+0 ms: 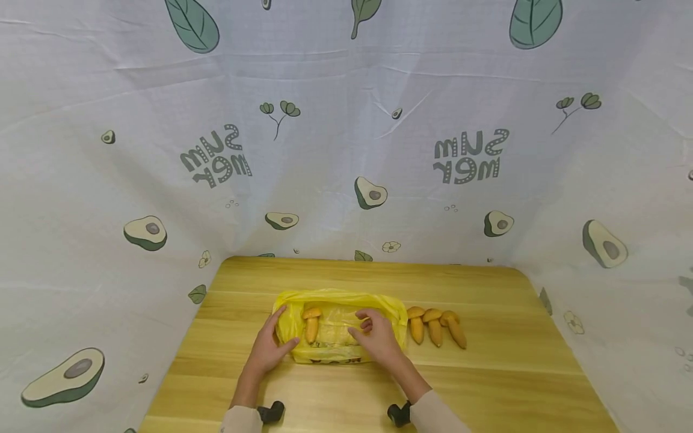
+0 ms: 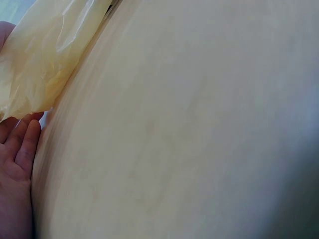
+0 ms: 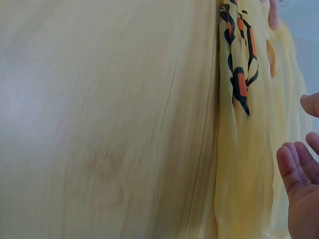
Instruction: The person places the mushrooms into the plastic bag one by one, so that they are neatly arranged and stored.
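An opened yellow plastic bag [image 1: 346, 353] lies spread on the table, with dark and orange print along its front side. One mushroom-shaped object [image 1: 311, 328], orange-yellow with a cap and stem, rests inside it toward the left. At the bag's left end my left hand [image 1: 267, 346] touches the side, its thumb and fingers spread apart; the left wrist view shows fairly straight fingers [image 2: 31, 142] by the plastic. My right hand [image 1: 379, 340] is over the bag's right part, fingers lightly bent, a gap between thumb and fingertips, holding nothing.
Three more mushroom-shaped objects [image 1: 434, 328] lie in a row just right of the bag. The wooden table [image 1: 487, 385] ends at the back against a white cloth [image 1: 325, 156] printed with avocados and leaves. Black wrist devices [image 1: 272, 412] sit at both sleeves.
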### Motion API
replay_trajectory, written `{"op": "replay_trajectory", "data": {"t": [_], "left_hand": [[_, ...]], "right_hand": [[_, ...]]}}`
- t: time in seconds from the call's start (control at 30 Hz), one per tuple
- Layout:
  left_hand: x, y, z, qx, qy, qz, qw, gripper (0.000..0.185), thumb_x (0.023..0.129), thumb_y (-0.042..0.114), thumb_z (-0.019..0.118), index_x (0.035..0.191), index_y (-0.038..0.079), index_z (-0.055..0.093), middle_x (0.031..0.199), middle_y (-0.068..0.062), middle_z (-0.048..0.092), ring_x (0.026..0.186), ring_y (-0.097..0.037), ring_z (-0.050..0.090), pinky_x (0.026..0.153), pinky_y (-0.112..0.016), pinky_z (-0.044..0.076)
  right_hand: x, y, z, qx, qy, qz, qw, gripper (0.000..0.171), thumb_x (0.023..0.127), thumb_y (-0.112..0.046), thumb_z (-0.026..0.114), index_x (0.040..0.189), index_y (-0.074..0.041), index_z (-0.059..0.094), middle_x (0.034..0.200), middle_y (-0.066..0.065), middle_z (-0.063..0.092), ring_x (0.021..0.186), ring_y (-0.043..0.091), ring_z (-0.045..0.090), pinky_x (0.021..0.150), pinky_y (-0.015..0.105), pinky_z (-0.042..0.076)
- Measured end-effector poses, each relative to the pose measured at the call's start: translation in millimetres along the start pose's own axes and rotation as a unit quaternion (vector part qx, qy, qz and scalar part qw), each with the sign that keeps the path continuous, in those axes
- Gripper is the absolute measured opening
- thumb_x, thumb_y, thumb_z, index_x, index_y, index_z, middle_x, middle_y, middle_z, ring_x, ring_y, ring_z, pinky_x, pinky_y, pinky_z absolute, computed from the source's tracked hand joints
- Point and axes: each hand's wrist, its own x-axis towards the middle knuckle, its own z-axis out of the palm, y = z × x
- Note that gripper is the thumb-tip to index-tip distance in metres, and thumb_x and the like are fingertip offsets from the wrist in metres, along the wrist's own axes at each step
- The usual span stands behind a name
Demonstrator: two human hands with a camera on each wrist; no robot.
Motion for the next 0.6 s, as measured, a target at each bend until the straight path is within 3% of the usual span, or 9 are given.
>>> {"op": "replay_trajectory", "data": {"t": [0.6], "left_hand": [[-0.6,1.5,-1.8,-0.004,-0.003,0.001,1.0000,0.090,0.086,0.030,0.082,0.162,0.017,0.034,0.164,-0.025,0.034,0.151,-0.051,0.030,0.116,-0.072,0.028]], "right_hand": [[-7,11,-47,-0.026,0.055,-0.006,0.998,0.038,0.089,-0.019,0.082,0.121,-0.003,0.068,0.112,0.017,0.071,0.095,0.027,0.068,0.085,0.044,0.059]]}}
